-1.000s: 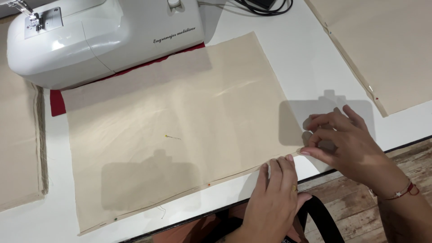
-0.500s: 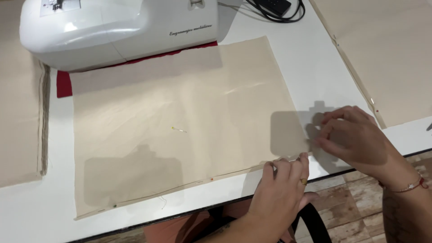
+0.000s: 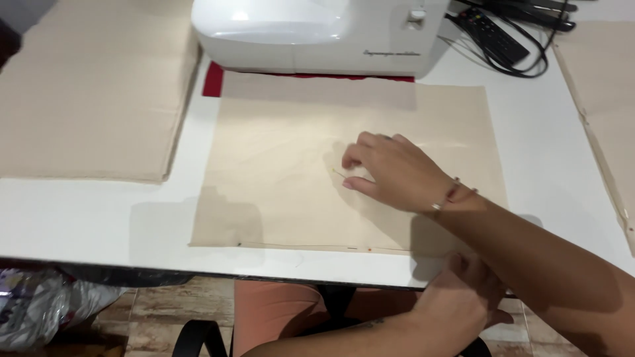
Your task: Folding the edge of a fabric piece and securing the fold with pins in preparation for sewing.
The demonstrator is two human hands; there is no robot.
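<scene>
Head view: right hand (image 3: 397,173) rests fingers curled on the flat beige rectangular fabric panel (image 3: 291,165) beside a yellow-headed pin (image 3: 338,174), left hand (image 3: 463,301) open at the white tabletop (image 3: 549,165) edge; pin handling appears underway, demanding a fine pinch.

white desk (image 3: 99,228) with a dark front edge. carries a white sewing machine (image 3: 317,33) at the back, a red cloth (image 3: 213,80) peeking out beneath it, a flat beige fabric panel (image 3: 278,172) in the middle, a folded beige stack (image 3: 92,92) to the left, another beige piece (image 3: 605,99) to the right, black cables (image 3: 509,39) behind.
</scene>
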